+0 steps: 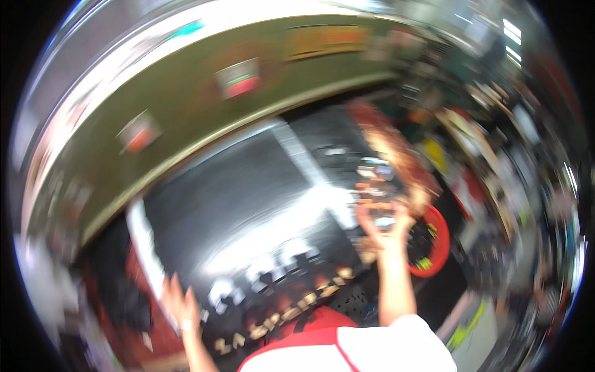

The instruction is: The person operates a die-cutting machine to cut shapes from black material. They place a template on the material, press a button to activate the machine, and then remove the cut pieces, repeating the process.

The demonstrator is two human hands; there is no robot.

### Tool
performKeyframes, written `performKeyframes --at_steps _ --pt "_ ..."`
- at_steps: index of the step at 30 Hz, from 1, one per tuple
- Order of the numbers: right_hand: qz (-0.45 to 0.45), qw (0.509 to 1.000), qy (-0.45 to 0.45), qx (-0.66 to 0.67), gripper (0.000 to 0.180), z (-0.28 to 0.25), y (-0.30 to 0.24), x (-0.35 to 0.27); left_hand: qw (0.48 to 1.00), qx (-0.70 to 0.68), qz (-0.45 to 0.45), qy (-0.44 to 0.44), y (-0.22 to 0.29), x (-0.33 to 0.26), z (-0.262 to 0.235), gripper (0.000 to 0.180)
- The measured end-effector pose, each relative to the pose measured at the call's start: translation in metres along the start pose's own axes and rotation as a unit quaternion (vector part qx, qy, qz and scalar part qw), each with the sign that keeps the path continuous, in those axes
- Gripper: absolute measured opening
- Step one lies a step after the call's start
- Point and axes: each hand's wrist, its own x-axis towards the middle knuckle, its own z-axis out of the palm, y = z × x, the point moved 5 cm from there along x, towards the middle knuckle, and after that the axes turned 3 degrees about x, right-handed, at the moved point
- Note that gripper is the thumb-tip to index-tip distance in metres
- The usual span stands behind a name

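Observation:
Motion blurs much of the picture. My left hand point(181, 304) is open, fingers stretched out, at the left edge of a dark, shiny printed mat point(229, 192) on the bench. I see nothing in it. On the right, my right hand point(389, 234) has its thumb and fingers curved around a small dark piece with a pale top point(384, 221); its exact kind is too blurred to tell. Just beyond it stand several similar dark pieces with orange bands point(374, 189), in a row along the mat's right side.
Right of my right hand is a round red bowl point(441, 242) holding dark and yellow-green bits. A greenish panel point(186, 105) with labels runs behind the bench. A cluttered shelf point(480, 146) stands farther right. Pale lettering and shapes lie along the mat's near side.

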Motion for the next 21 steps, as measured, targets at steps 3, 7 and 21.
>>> performKeyframes --at_steps 3,7,21 --pt "-0.065 0.977 -0.142 -0.144 0.048 0.029 0.003 -0.016 1.000 -0.006 -0.002 0.028 0.002 -0.008 0.003 0.059" --pt "0.012 0.952 -0.197 -0.234 0.056 0.020 0.048 -0.051 0.999 -0.019 -0.021 0.034 0.004 -0.010 0.000 0.058" --pt "-0.146 0.490 -0.420 -0.750 0.058 0.045 0.388 -0.122 0.998 -0.051 -0.040 -0.017 0.002 -0.005 -0.007 0.058"
